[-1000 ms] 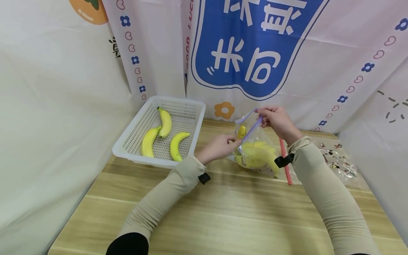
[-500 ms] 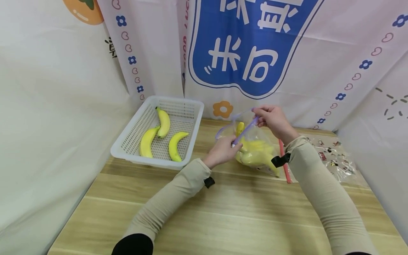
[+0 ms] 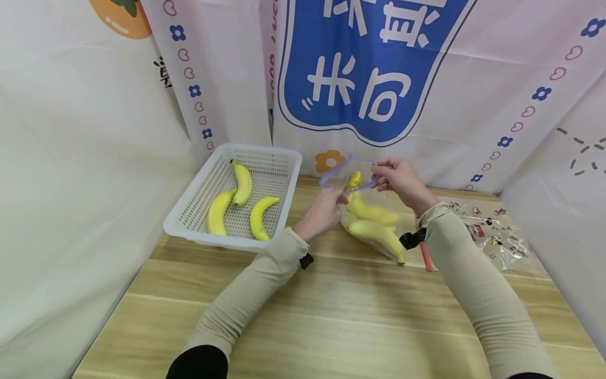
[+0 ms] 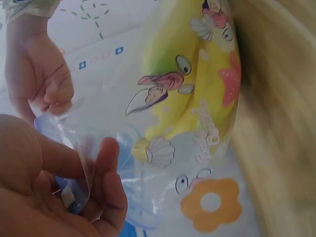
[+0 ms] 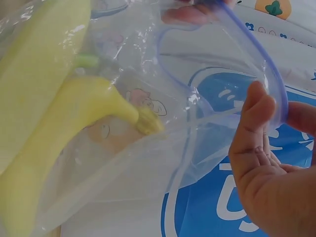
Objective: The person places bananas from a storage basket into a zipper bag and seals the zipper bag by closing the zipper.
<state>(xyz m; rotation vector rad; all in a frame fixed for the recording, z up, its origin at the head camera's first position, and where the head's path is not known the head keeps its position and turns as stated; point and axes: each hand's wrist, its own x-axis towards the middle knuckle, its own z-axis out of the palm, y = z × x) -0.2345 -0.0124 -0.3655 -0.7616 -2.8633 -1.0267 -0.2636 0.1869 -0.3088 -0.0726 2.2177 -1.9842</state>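
Observation:
My left hand [image 3: 324, 210] pinches the near rim of a clear zip bag [image 4: 108, 106] with a purple closure. On the rim's right side, my right hand [image 3: 402, 179] pinches the plastic between thumb and fingers, as the right wrist view also shows. The bag's mouth [image 3: 333, 172] gapes between and behind the hands. Inside lie several yellow bananas [image 3: 374, 237], one with its stem [image 5: 148, 121] pointing up toward the mouth. Cartoon figures and shells are printed on the plastic. In the left wrist view the bananas [image 4: 168, 54] press against the bag's wall.
Left of the bag stands a white slotted basket [image 3: 172, 226] holding three bananas [image 3: 259, 218]. Flat printed zip bags [image 3: 492, 231] with a red closure lie at the right. Behind the wooden table [image 3: 331, 316] hangs a printed cloth [image 3: 303, 137].
The bag's mouth has spread from narrow to wide, its far rim swinging up and left. The left hand has shifted slightly left and the right hand slightly left. The bananas inside have settled into view.

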